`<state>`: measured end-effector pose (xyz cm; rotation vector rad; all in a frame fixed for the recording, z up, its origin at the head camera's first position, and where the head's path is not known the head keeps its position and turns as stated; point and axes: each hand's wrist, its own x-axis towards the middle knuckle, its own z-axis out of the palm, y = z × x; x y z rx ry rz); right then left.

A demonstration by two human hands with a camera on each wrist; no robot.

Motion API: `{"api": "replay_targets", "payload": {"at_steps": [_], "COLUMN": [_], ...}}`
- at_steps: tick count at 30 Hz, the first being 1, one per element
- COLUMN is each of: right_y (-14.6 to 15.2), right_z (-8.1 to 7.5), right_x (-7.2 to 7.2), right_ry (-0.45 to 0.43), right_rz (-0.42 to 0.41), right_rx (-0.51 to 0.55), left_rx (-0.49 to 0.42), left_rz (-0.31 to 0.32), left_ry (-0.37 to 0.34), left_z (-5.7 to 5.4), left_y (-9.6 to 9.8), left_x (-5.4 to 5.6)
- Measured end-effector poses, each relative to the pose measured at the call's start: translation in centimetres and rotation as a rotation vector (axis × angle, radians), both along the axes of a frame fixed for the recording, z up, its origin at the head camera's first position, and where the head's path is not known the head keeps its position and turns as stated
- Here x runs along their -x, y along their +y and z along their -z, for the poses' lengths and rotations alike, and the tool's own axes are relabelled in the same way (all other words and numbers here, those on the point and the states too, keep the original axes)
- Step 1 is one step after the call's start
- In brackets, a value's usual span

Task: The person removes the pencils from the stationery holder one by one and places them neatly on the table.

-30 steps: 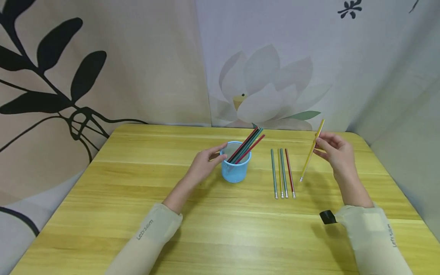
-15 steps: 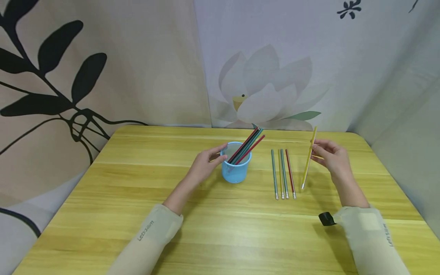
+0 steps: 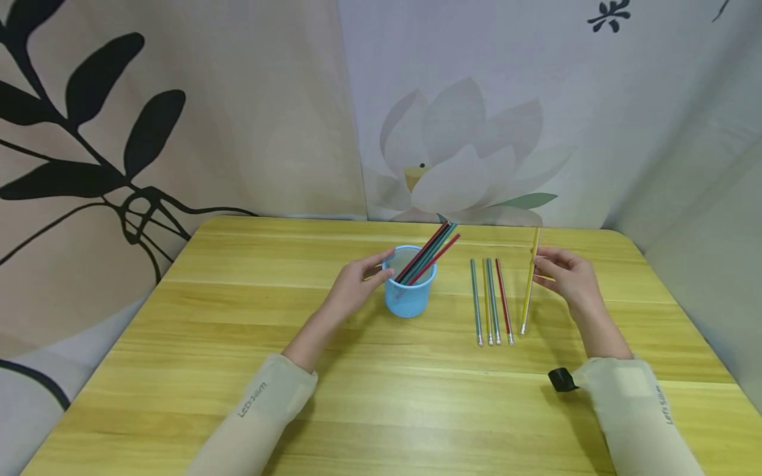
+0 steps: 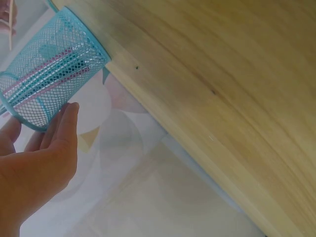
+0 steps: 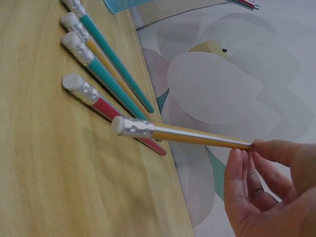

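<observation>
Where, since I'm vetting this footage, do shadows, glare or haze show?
Head view: soft shadows and faint sheen on the table; left wrist view: slight haze, mesh on the blue cup readable; right wrist view: bright streak along the held yellow pencil.

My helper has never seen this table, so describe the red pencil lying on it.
On the wooden table, to the right of the blue mesh cup, four pencils lie in a row. The red pencil is at its right end, the only red one among teal and yellow.

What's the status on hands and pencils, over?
Left hand touching blue cup. Right hand pinching yellow pencil, eraser end down. Four pencils lie between cup and held pencil.
</observation>
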<state>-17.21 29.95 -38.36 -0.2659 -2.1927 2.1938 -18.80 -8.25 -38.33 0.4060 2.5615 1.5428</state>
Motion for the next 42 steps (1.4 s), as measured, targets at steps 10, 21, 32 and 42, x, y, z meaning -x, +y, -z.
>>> {"api": "replay_targets", "payload": {"at_steps": [10,21,32,42], "right_y": [0.0,0.1,-0.1,-0.3], "right_z": [0.7,1.5,2.6,3.4], "right_x": [0.2,1.0,1.4,2.0], "right_ry": [-0.047,-0.113,-0.168,-0.224], "right_rz": [-0.04,-0.099,-0.125,-0.118], "right_rx": [-0.063,-0.098,-0.175,-0.212], "left_rx": [-0.009,-0.02,-0.02,-0.022], "left_rz": [0.004,0.005,0.005,0.008], "left_ry": [0.0,0.011,0.005,0.009], "left_z": [0.0,0.0,-0.1,-0.1], "left_y": [0.0,0.0,0.1,0.1], "left_x": [-0.1,0.0,-0.1,-0.1]}}
